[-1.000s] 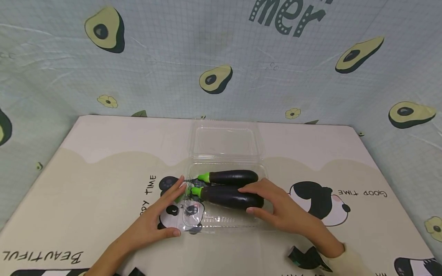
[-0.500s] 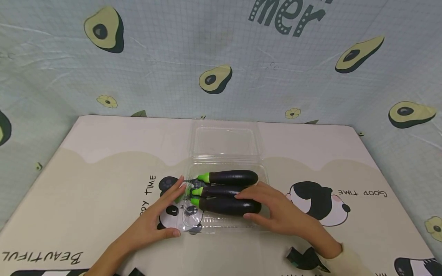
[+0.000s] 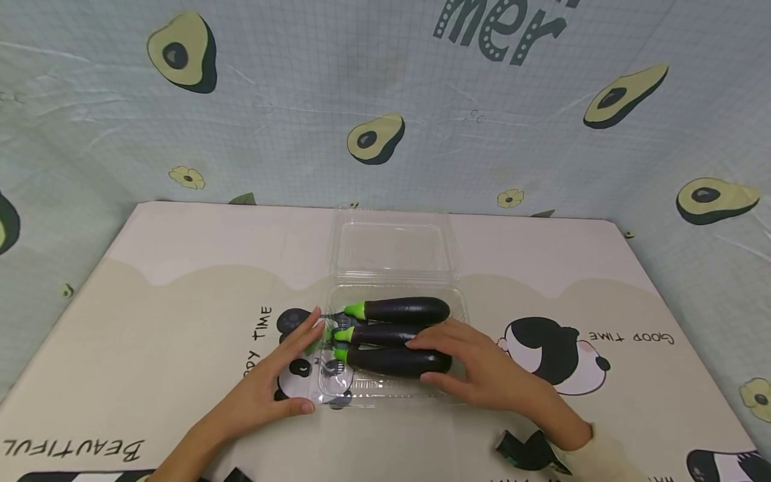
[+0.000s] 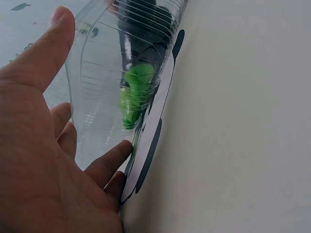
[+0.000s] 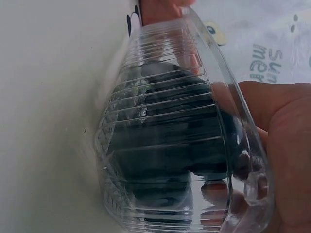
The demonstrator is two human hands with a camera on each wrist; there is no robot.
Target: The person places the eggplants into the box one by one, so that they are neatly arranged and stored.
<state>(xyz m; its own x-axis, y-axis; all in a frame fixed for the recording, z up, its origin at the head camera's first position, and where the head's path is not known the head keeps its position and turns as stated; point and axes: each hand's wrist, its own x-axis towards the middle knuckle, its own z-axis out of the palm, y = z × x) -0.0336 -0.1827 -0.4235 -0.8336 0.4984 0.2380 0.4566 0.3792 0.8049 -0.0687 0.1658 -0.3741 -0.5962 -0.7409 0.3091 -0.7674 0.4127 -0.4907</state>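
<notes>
Three dark purple eggplants lie side by side in a clear plastic clamshell box (image 3: 394, 287), green stems to the left. My right hand (image 3: 482, 368) reaches over the box's right end and grips the front eggplant (image 3: 385, 362) between thumb and fingers. Behind it are the middle eggplant (image 3: 376, 334), partly under those fingers, and the back eggplant (image 3: 412, 310). Spread along the box's left end is my left hand (image 3: 271, 378). In the left wrist view its fingers (image 4: 109, 162) are at the clear wall. Through the ribbed wall in the right wrist view, dark eggplants (image 5: 165, 131) show.
The box's clear lid (image 3: 393, 244) is folded back, away from me, on the table. A printed mat (image 3: 181, 348) with cartoon panda faces covers the table. Avocado-print sheeting (image 3: 271, 100) rises at the back and sides. A black strap (image 3: 530, 452) is by the right wrist.
My right hand has drawn the front eggplant toward me and slightly left, lowering it in the box. A middle eggplant now shows behind it. My left hand has stayed put.
</notes>
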